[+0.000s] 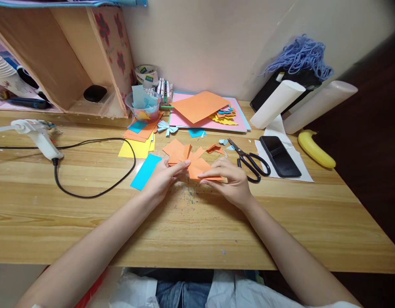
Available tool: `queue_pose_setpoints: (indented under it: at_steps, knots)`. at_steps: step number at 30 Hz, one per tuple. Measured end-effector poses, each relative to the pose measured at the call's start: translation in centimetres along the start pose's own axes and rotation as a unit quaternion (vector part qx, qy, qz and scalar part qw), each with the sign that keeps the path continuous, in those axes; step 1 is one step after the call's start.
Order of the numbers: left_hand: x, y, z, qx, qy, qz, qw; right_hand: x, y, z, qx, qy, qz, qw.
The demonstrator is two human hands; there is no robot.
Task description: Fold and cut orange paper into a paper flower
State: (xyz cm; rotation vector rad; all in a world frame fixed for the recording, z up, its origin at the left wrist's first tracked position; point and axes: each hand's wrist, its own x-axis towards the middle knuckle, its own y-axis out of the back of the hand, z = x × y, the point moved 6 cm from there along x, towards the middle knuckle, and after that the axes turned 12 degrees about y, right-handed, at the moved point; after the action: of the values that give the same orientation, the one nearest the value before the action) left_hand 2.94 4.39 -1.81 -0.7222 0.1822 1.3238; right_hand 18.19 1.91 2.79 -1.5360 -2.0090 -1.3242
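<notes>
My left hand [163, 177] and my right hand [228, 182] meet at the middle of the wooden desk [88, 214]. Both pinch a folded orange paper piece [199, 167] lying flat on the desk. The left fingertips press its left edge, the right fingers hold its right and front edges. More folded orange pieces [176, 150] lie just behind it. A blue paper strip [145, 171] lies by my left hand. Black scissors [250, 161] lie just right of my right hand.
A glue gun [37, 134] with a black cord [98, 188] lies at the left. Coloured paper stacks [204, 111], a plastic cup [142, 107], markers and tape stand at the back. A black phone [280, 156], white rolls [276, 104] and a banana [315, 149] are at the right. A cardboard shelf [69, 60] fills the back left.
</notes>
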Motion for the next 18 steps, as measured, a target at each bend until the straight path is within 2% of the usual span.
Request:
queue_pose_setpoints:
  at_steps: [3,9,13,18]
  knots:
    - [-0.1,-0.5,0.1,-0.015,-0.009,-0.046,0.999,-0.1,-0.1,-0.5,-0.073,0.033,0.003,0.997]
    - [0.0,-0.4,-0.5,-0.003,0.003,-0.066,0.998,-0.1,0.2,-1.9,-0.187,0.094,0.019,0.978]
    - [-0.2,-0.7,-0.8,0.007,0.034,-0.073,0.997,-0.2,0.0,-2.1,-0.152,0.11,0.025,0.982]
    - [-0.1,-0.2,-1.2,-0.009,0.088,-0.021,0.996,-0.5,-0.5,-2.0,-0.12,0.146,0.007,0.982]
